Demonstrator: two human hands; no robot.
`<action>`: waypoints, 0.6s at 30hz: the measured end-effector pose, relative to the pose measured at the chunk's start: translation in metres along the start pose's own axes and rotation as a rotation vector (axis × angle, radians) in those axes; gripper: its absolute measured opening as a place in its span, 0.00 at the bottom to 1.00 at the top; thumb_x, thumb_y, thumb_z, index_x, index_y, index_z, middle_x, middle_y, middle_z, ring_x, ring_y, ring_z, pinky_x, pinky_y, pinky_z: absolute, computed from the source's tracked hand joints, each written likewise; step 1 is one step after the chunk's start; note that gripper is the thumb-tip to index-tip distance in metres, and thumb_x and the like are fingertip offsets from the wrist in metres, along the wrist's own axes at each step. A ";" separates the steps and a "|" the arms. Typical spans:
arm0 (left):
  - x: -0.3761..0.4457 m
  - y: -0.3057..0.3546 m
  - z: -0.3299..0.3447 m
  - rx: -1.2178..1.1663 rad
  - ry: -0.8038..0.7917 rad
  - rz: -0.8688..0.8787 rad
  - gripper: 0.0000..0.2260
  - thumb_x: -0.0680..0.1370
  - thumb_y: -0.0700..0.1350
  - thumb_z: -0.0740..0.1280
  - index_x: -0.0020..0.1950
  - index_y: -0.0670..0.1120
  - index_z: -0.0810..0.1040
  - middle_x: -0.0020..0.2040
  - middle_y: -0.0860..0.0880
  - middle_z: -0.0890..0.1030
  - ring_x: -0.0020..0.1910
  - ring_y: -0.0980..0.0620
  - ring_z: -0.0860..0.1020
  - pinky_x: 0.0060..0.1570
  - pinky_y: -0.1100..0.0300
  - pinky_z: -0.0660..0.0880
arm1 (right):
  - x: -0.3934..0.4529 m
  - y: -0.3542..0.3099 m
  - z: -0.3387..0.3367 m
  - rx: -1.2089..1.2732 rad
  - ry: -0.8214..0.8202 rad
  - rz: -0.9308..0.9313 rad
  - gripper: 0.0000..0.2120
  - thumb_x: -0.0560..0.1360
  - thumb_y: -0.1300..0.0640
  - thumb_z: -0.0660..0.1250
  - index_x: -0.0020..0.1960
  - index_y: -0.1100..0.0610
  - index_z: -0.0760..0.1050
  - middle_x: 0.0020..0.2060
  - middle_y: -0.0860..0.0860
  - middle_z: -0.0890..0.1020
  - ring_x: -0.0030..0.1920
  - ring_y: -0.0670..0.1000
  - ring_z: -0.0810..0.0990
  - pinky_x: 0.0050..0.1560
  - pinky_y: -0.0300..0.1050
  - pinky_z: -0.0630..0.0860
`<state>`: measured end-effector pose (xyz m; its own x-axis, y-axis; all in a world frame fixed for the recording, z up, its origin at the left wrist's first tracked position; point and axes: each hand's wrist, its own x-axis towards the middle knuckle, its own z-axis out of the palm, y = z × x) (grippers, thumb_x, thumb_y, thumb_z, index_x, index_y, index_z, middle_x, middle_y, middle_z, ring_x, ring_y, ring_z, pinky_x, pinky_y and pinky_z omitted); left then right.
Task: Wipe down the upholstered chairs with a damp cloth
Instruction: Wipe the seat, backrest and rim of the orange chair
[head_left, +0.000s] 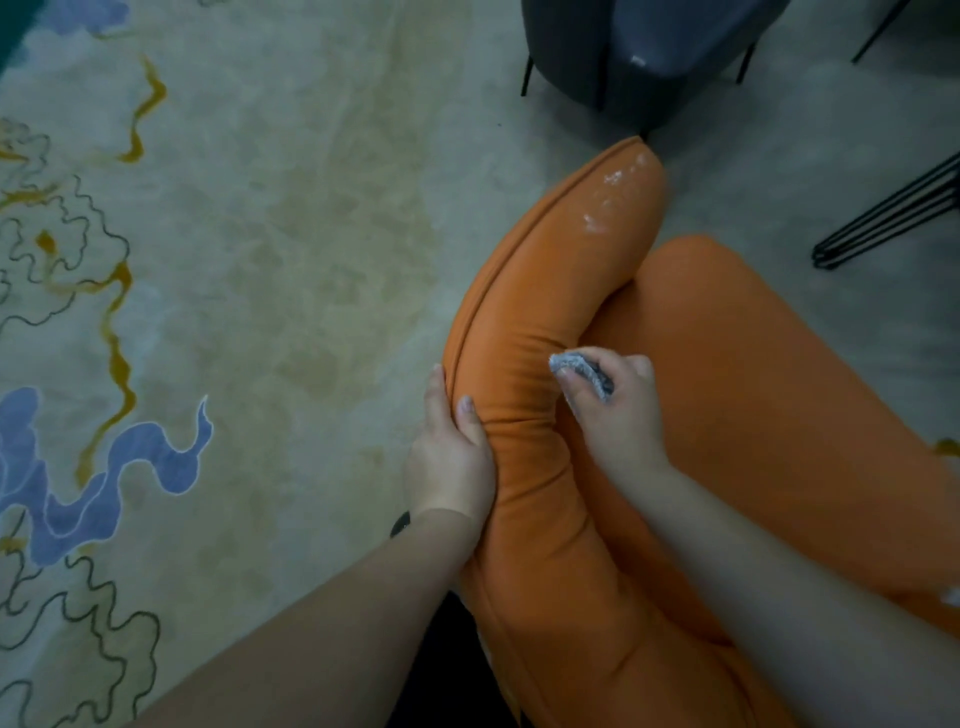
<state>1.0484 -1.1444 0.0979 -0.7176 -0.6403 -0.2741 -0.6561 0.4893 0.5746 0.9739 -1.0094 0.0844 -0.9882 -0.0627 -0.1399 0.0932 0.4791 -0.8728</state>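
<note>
At lower right of the frame, the orange upholstered chair (727, 364) fills the view. The left hand (449, 457) clasps its curved padded backrest (524, 332), thumb on top. The right hand's (615, 410) grip pinches a crumpled grey damp cloth (584, 370) against the backrest's inner side. A dark grey chair (644, 52) stands at upper right on the patterned rug (234, 260).

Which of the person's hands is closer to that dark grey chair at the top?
The right. The right hand, holding the cloth, is on the orange chair's inner side, nearer the grey chair. The left hand grips the orange backrest lower and farther left.
</note>
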 end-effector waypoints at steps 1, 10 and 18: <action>0.000 0.001 -0.001 -0.009 -0.018 0.006 0.22 0.82 0.54 0.52 0.77 0.56 0.55 0.63 0.44 0.77 0.54 0.40 0.77 0.45 0.56 0.67 | -0.005 0.002 -0.002 0.011 0.029 0.034 0.08 0.75 0.55 0.70 0.54 0.49 0.79 0.49 0.49 0.70 0.43 0.32 0.73 0.42 0.23 0.69; 0.030 -0.011 -0.026 -0.013 -0.394 0.123 0.26 0.82 0.54 0.51 0.78 0.52 0.47 0.73 0.45 0.67 0.67 0.42 0.71 0.62 0.53 0.67 | 0.001 -0.034 0.018 0.023 0.305 0.208 0.09 0.75 0.56 0.70 0.55 0.52 0.80 0.51 0.55 0.72 0.41 0.33 0.72 0.41 0.18 0.63; 0.129 0.038 -0.034 0.065 -0.555 0.440 0.24 0.83 0.51 0.52 0.77 0.43 0.57 0.74 0.42 0.64 0.72 0.44 0.63 0.68 0.57 0.58 | 0.021 -0.059 0.040 0.081 0.519 0.294 0.07 0.76 0.52 0.69 0.54 0.48 0.78 0.47 0.46 0.68 0.41 0.37 0.71 0.38 0.20 0.65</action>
<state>0.9389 -1.2286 0.1111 -0.9211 0.0124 -0.3892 -0.2781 0.6785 0.6799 0.9527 -1.0740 0.1143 -0.8479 0.5078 -0.1524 0.3609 0.3423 -0.8675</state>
